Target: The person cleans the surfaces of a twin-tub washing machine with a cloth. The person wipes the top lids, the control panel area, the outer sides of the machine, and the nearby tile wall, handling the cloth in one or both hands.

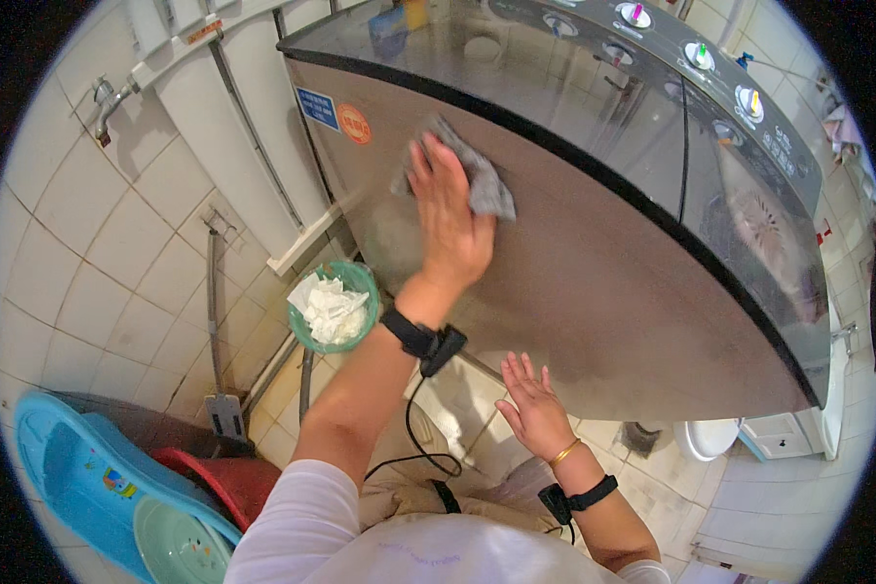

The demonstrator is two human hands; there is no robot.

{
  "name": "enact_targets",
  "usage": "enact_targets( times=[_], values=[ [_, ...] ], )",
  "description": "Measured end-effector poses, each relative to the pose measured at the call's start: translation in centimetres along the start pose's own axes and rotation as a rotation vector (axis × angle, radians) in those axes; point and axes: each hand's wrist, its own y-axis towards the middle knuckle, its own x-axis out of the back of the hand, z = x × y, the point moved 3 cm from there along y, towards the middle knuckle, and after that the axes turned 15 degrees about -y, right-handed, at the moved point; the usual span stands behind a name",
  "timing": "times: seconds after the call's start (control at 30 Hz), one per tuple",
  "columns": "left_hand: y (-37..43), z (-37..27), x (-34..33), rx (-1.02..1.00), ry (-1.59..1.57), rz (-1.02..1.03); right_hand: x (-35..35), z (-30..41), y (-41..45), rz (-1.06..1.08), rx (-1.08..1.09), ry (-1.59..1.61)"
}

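Observation:
A twin-tub washing machine [569, 292] with a brown front panel and a dark see-through lid stands before me. My left hand [449, 212] presses a grey cloth [489, 182] flat against the upper left of that panel, a little right of a round orange sticker [354, 123] and a blue label [317, 109]. Lower down, near the panel's bottom edge, my right hand [531, 409] has its fingers spread and holds nothing; whether it touches the panel I cannot tell. Both wrists wear black straps with small devices.
A green bin [370, 321] with crumpled white tissue stands left of the machine. At the lower left are a blue plastic tub [65, 467], a red basin [226, 482] and a pale green basin [178, 544]. A metal tap [109, 102] juts from the tiled wall. A black cable hangs between my arms.

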Motion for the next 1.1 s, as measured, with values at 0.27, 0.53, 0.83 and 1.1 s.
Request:
enact_targets(
  times=[0.27,0.53,0.83,1.1],
  values=[
    [0.4,2.3,0.8,-0.004,0.051,-0.122,-5.1,-0.1,0.2,-0.119,0.031,-0.064],
    [-9.0,5.2,-0.1,0.108,0.031,-0.070,-6.7,0.9,-0.4,-0.119,-0.008,-0.054],
    [1.4,4.4,2.6,0.000,0.064,-0.131,-6.7,1.5,0.3,-0.138,-0.024,-0.060],
    [-7.0,8.0,2.0,0.111,0.029,-0.116,-8.1,2.6,1.6,-0.107,-0.029,-0.064]
  ],
)
